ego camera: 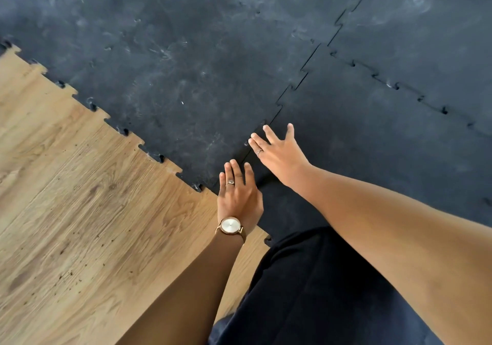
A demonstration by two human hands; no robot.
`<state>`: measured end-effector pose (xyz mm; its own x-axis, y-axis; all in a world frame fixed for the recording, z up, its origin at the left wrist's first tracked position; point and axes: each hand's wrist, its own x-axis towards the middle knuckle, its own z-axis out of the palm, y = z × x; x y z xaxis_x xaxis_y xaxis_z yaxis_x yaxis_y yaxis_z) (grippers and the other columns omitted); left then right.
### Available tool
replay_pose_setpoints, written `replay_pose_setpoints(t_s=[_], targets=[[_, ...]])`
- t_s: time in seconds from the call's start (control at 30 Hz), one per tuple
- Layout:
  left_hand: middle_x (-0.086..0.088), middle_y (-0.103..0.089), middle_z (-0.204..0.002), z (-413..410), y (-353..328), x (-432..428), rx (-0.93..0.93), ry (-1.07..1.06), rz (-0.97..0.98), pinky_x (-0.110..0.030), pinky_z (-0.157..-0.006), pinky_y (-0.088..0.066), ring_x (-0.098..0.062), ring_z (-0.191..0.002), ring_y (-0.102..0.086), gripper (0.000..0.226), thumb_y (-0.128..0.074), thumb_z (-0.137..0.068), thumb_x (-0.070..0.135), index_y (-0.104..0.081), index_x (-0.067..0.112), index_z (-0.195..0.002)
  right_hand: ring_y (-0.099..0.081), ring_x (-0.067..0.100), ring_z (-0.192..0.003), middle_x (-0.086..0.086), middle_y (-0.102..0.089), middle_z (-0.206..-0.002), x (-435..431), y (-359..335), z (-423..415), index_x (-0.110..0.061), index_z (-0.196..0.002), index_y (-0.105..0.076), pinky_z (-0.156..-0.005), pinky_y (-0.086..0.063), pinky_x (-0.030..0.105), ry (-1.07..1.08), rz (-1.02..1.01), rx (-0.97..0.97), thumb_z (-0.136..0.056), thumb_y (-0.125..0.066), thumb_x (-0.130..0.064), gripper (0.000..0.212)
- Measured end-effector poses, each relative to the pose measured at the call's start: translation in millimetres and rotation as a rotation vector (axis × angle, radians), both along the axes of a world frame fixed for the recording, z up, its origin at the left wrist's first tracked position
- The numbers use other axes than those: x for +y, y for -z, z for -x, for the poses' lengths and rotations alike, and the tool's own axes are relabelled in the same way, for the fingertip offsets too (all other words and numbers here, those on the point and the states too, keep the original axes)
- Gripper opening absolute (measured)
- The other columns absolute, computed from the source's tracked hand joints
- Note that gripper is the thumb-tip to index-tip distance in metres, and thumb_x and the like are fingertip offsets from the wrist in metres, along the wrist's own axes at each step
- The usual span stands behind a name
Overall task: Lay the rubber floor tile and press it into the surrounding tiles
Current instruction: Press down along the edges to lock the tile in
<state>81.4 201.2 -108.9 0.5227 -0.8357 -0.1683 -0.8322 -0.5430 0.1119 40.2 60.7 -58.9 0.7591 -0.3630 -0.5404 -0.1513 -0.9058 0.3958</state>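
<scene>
A: What's the biggest thing in view?

B: The dusty black interlocking rubber tiles already laid (186, 59), filling the upper part, with the light oak-grain wooden floor (66, 211) bare at lower left.

A: And the tile being fitted?

B: The cleaner black rubber floor tile (372, 137) lies flat to the right, under the person's dark-trousered knee (306, 291). Its toothed seam (292, 91) with the dusty neighbour runs diagonally, from upper right down towards both hands, and stands slightly open higher up.

A: The hands?

B: Both flat, fingers spread, gripping nothing. The right hand (279, 155) sits farther along the seam, fingertips right at the joint. The left hand (239, 195), with a rose-gold wristwatch (230, 226), rests at the seam's near end by the wood.

A: So what next?

B: I'd judge pressing should travel up the seam; the right hand is nearer.
</scene>
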Motion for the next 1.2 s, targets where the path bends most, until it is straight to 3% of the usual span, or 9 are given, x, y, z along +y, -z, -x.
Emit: replay_pose_setpoints(t_s=[0.37, 0.5, 0.6, 0.67, 0.73, 0.87, 0.97, 1.03, 1.2], targets=[[-0.034, -0.027, -0.150, 2, -20, -18, 0.080, -0.001, -0.106, -0.054, -0.111, -0.032, -0.048, -0.140, -0.026, 0.052, -0.041, -0.095, 0.036, -0.035, 0.005, -0.137, -0.002, 0.033, -0.149, 0.010, 0.001, -0.163, 3, 0, -1, -0.007, -0.156, 0.001, -0.102, -0.032, 0.070, 0.000, -0.033, -0.066, -0.095, -0.058, -0.016, 0.085], [-0.035, -0.031, -0.147, 14, -6, -6, 0.047, -0.041, -0.015, -0.054, -0.113, -0.028, -0.048, -0.140, -0.027, 0.085, -0.033, -0.084, 0.070, -0.041, 0.003, -0.136, 0.002, 0.033, -0.149, 0.003, 0.008, -0.163, -5, -3, 5, -0.021, -0.156, 0.000, -0.104, -0.025, 0.074, 0.179, -0.198, -0.172, -0.087, -0.071, -0.022, 0.100], [-0.031, 0.005, -0.157, 23, -2, -4, 0.146, -0.079, 0.005, -0.051, -0.119, 0.005, -0.042, -0.146, 0.012, 0.118, -0.020, -0.070, 0.090, -0.010, 0.006, -0.153, 0.012, 0.035, -0.148, 0.004, 0.017, -0.162, -17, -9, 24, -0.020, -0.156, 0.006, -0.106, -0.013, 0.076, 0.614, -0.317, -0.328, -0.067, -0.086, -0.044, 0.130], [-0.028, 0.027, -0.153, 24, -5, -10, 0.221, -0.101, -0.075, -0.053, -0.114, 0.020, -0.041, -0.139, 0.031, 0.136, -0.019, -0.056, 0.099, 0.017, 0.010, -0.151, 0.027, 0.036, -0.144, 0.006, 0.031, -0.158, -26, -10, 55, -0.019, -0.152, 0.023, -0.106, 0.002, 0.075, 1.032, -0.420, -0.359, -0.050, -0.085, -0.065, 0.155], [-0.028, 0.043, -0.143, 21, -11, -20, 0.305, -0.126, -0.216, -0.056, -0.107, 0.026, -0.044, -0.132, 0.042, 0.153, -0.032, -0.042, 0.102, 0.038, 0.010, -0.141, 0.043, 0.035, -0.135, 0.003, 0.047, -0.149, -29, -5, 87, -0.024, -0.144, 0.039, -0.101, 0.014, 0.076, 1.276, -0.531, -0.318, -0.035, -0.084, -0.074, 0.172], [-0.037, 0.050, -0.132, 1, -20, -32, 0.437, -0.037, -0.502, -0.066, -0.105, 0.018, -0.054, -0.122, 0.045, 0.165, -0.066, -0.042, 0.087, 0.050, 0.009, -0.130, 0.057, 0.035, -0.121, 0.002, 0.063, -0.132, -31, 4, 101, -0.028, -0.132, 0.051, -0.092, 0.024, 0.076, 1.267, -0.681, -0.257, -0.026, -0.086, -0.072, 0.179], [-0.037, 0.036, -0.143, -11, -31, -43, 0.464, -0.008, -0.619, -0.066, -0.109, 0.008, -0.056, -0.133, 0.030, 0.139, -0.074, -0.072, 0.054, 0.035, 0.003, -0.140, 0.057, 0.036, -0.120, 0.003, 0.064, -0.131, -36, -1, 100, -0.028, -0.130, 0.053, -0.089, 0.026, 0.075, 1.275, -0.727, -0.224, -0.027, -0.090, -0.065, 0.180], [-0.035, 0.030, -0.148, -15, -42, -56, 0.512, -0.046, -0.694, -0.066, -0.112, 0.003, -0.054, -0.137, 0.023, 0.118, -0.067, -0.085, 0.037, 0.029, -0.001, -0.143, 0.057, 0.038, -0.120, 0.004, 0.064, -0.130, -41, -8, 99, -0.027, -0.130, 0.053, -0.087, 0.027, 0.074, 1.283, -0.759, -0.185, -0.028, -0.093, -0.060, 0.181], [-0.048, 0.044, -0.126, -14, -53, -75, 0.517, -0.039, -1.029, -0.067, -0.110, 0.003, -0.064, -0.125, 0.032, 0.148, -0.061, -0.067, 0.078, 0.050, -0.001, -0.123, 0.057, 0.038, -0.120, 0.003, 0.066, -0.129, -50, -19, 94, -0.027, -0.129, 0.054, -0.091, 0.025, 0.076, 1.337, -0.795, -0.110, -0.032, -0.094, -0.056, 0.179]])
